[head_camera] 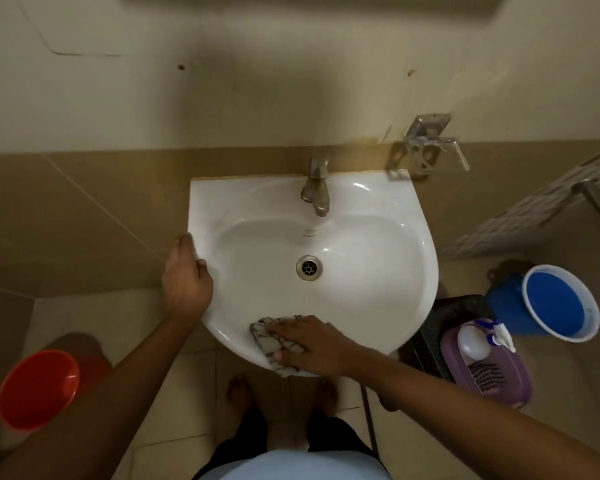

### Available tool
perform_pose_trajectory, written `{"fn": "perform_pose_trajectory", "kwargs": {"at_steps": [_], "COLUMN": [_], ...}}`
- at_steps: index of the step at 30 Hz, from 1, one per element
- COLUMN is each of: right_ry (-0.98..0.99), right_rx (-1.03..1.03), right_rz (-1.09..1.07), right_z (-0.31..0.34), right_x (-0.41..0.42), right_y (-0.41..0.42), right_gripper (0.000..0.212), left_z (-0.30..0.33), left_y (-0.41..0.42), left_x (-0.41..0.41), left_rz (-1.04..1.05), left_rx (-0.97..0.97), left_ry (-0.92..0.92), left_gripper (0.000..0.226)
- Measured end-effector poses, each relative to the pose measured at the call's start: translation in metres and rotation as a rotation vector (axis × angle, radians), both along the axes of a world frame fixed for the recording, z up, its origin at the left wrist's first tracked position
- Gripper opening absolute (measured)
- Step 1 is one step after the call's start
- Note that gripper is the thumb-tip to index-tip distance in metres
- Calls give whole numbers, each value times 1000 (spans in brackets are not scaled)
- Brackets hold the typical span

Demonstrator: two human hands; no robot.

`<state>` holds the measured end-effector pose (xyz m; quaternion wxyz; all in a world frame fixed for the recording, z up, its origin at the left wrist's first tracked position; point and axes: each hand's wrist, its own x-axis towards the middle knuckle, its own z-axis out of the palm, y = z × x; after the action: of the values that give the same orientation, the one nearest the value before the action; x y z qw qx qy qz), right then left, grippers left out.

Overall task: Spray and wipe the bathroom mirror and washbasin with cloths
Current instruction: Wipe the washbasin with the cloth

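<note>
Pressing a checked cloth [274, 341] flat against the near rim of the white washbasin [378, 289], the right hand [309, 344] is lying over it with fingers [278, 329] extended and the thumb hooked at the basin's front edge. Left hand [187, 277] is gripping the basin's left rim, thumb on top, fingers curled over the outer edge. Drain [309, 268] is sitting mid-bowl; tap [316, 188] is standing at the far rim. Orange bucket [37, 389] is sitting on the floor at left; at right, a spray bottle [478, 341] is lying in a purple basket [499, 382], near a blue bucket [558, 303]
</note>
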<state>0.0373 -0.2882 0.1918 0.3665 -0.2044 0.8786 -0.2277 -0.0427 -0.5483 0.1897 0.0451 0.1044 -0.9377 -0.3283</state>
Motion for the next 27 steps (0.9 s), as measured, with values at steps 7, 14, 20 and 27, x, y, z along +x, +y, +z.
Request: {"fn": "perform_pose_trajectory", "kwargs": {"at_steps": [7,14,20,27], "right_ry": [-104,-101,-110,171], "right_rx": [66,-77,-64,408], "right_rz": [86,133,174,537], "right_z": [8,10,30,38], "right_x": [-14,-9,-11,-93], "right_y": [21,-7,91,188], "right_gripper": [69,74,57,56], "left_z": [8,8,0,-1], "left_y": [59,83,80,81], "left_x": [42,51,50,50], "left_rz": [102,110,114,111], "left_rx": [-162,-328,-353,-380], "left_ry": [-69,-126,-114,-72], "left_gripper": [61,65,68,70]}}
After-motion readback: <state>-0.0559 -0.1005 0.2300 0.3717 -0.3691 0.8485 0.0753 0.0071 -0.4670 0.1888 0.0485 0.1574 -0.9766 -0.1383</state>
